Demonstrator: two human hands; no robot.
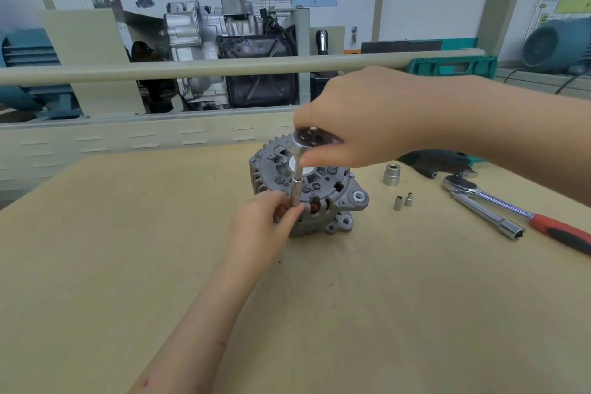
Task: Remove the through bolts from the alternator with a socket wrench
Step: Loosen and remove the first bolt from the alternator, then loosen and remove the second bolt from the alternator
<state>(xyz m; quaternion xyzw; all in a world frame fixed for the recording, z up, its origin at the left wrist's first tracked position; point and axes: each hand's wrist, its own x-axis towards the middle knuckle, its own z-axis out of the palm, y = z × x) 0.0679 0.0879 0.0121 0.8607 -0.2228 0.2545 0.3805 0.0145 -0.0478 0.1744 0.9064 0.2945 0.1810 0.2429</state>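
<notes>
A grey alternator (332, 192) stands on the tan table (128, 249), its finned rear face up. A socket wrench (298, 176) stands upright on its near left rim, long socket pointing down. My right hand (367, 118) is closed over the ratchet head at the top. My left hand (265, 221) pinches the lower end of the socket against the alternator's edge. The bolt under the socket is hidden.
To the right of the alternator lie a large loose socket (391, 174), two small sockets (403, 201), a red-handled ratchet (524, 213) and a long extension socket (489, 217). A beige rail and an engine display stand behind the table.
</notes>
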